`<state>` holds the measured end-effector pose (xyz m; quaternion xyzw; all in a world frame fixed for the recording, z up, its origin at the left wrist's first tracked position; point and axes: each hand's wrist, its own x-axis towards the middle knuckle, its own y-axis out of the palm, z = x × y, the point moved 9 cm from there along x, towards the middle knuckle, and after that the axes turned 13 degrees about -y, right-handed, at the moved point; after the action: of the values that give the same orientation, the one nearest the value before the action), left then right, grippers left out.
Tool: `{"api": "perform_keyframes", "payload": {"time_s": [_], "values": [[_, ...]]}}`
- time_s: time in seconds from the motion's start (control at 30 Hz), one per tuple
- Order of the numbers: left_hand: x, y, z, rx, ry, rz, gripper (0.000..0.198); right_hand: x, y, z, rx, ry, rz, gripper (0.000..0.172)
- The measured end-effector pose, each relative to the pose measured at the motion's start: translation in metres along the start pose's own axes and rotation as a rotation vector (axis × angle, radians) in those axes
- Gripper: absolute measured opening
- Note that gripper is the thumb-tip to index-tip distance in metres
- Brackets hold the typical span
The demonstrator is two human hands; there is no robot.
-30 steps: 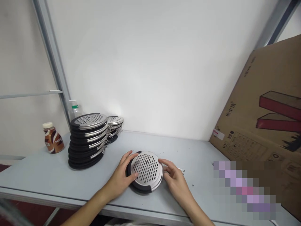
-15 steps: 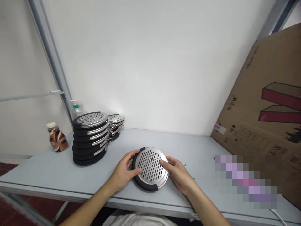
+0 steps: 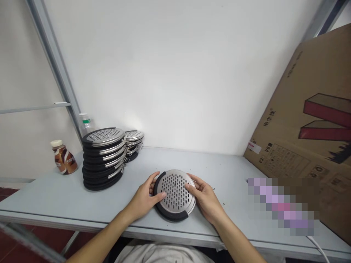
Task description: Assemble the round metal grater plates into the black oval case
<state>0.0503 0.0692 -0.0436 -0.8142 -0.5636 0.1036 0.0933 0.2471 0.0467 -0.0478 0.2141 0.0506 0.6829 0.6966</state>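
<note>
A round, flat metal case (image 3: 175,191) with rows of slots in its face and a black rim along its left and lower side lies tilted between my hands, low over the table. My left hand (image 3: 146,197) grips its left side, thumb on the face and fingers at the black edge. On the right, my right hand (image 3: 204,197) pinches the bare metal edge, thumb on the slots, its other fingers partly behind the case. A small metal clip (image 3: 213,188) shows just beyond the right fingers.
A tall stack of similar cases (image 3: 102,160) stands at the left, a shorter stack (image 3: 134,136) behind it. Nearby are a brown drink bottle (image 3: 65,160) and a clear bottle (image 3: 86,124). A big cardboard box (image 3: 298,120) leans at the right, beside a pixelated purple item (image 3: 279,204).
The case has turned slightly counterclockwise in my hands. My right fingers have shifted up to its upper right edge. The whole view has moved a little.
</note>
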Motion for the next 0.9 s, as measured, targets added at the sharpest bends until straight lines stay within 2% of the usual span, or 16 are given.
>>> {"api": "perform_keyframes", "payload": {"time_s": [0.13,0.3,0.43,0.67,0.9], "values": [[-0.005,0.005,-0.010,0.050,0.030,0.055,0.078,0.003,-0.010,-0.002,-0.066,-0.021,-0.048,0.053],[-0.010,0.007,-0.019,0.110,0.056,0.088,0.080,0.008,-0.004,0.006,-0.072,-0.068,0.003,0.058],[-0.010,0.007,-0.019,0.125,0.047,0.097,0.081,0.010,-0.001,0.012,-0.063,-0.047,0.047,0.062],[-0.011,0.006,-0.017,0.210,0.015,0.061,0.084,0.012,-0.001,0.010,-0.040,0.000,0.075,0.066],[-0.013,0.006,-0.020,0.255,0.031,0.046,0.082,0.012,-0.003,0.007,-0.062,0.008,0.092,0.063]]}}
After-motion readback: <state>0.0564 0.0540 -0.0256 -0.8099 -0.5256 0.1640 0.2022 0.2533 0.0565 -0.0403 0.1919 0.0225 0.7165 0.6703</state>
